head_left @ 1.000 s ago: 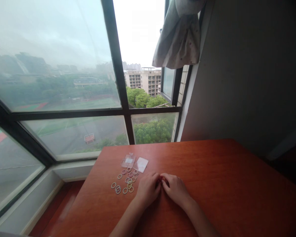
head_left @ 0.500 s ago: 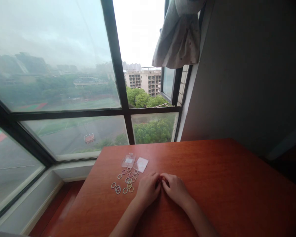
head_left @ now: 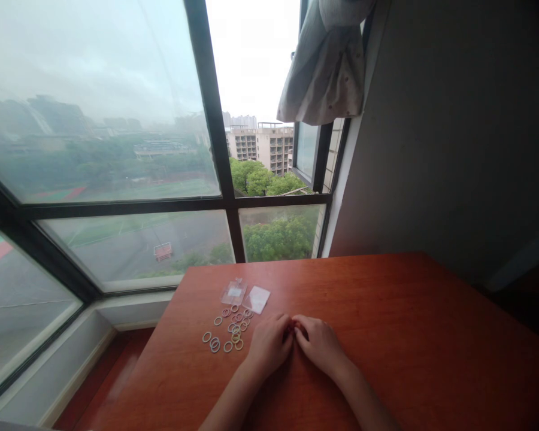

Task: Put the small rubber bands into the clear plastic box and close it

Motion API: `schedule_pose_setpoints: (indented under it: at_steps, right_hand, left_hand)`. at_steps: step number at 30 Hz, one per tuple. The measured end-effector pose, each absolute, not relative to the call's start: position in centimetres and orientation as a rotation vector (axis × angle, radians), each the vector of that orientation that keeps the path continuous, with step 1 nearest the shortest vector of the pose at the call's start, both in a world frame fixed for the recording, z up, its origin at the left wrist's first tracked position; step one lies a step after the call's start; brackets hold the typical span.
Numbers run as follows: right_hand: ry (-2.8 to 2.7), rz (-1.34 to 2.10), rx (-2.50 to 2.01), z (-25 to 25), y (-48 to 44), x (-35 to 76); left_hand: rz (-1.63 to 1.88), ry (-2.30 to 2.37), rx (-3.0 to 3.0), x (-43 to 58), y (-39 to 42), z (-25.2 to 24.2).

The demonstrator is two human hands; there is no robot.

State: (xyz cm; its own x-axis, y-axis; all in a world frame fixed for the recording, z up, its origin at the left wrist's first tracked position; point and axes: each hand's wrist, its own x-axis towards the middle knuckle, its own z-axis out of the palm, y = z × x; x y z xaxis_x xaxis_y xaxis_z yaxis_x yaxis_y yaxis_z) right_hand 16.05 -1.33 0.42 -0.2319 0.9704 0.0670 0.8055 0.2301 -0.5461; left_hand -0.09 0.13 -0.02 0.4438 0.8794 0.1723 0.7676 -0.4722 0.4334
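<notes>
My left hand (head_left: 272, 341) and my right hand (head_left: 317, 341) meet over the table, fingers curled and fingertips brought together. Whatever is pinched between them is hidden by the fingers or too small to make out. Left of my left hand, several thin pastel rings, like small hair ties (head_left: 236, 330), lie scattered, some overlapping. Behind these rings sits a clear plastic box (head_left: 234, 292), and beside it lies a flat, whitish, see-through lid or piece (head_left: 257, 299).
The reddish-brown wooden table (head_left: 386, 335) reaches to a window with dark frames (head_left: 161, 206) at the back and left. A knotted grey curtain (head_left: 326, 78) hangs above the far edge. A dark wall (head_left: 440, 149) stands on the right.
</notes>
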Motion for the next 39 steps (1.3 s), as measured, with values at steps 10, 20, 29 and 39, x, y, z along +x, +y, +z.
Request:
schedule_pose_setpoints:
  at_steps: [10, 20, 29, 39]
  right_hand:
    - [-2.115, 0.574, -1.632, 0.36, -1.32, 16.05]
    - [-2.108, 0.560, -1.605, 0.28, -1.30, 16.09]
    - [-2.112, 0.578, -1.636, -0.01, -1.24, 16.08]
    - [-2.093, 0.550, -1.594, -0.09, -1.24, 16.15]
  left_hand:
    - [0.577, 1.412, 2.418, -0.14, 0.10, -0.28]
    - [0.573, 1.401, 2.418, -0.20, 0.16, -0.20]
    - [0.580, 1.393, 2.411, -0.18, 0.08, -0.17]
    - [0.592, 1.400, 2.419, -0.11, 0.07, -0.11]
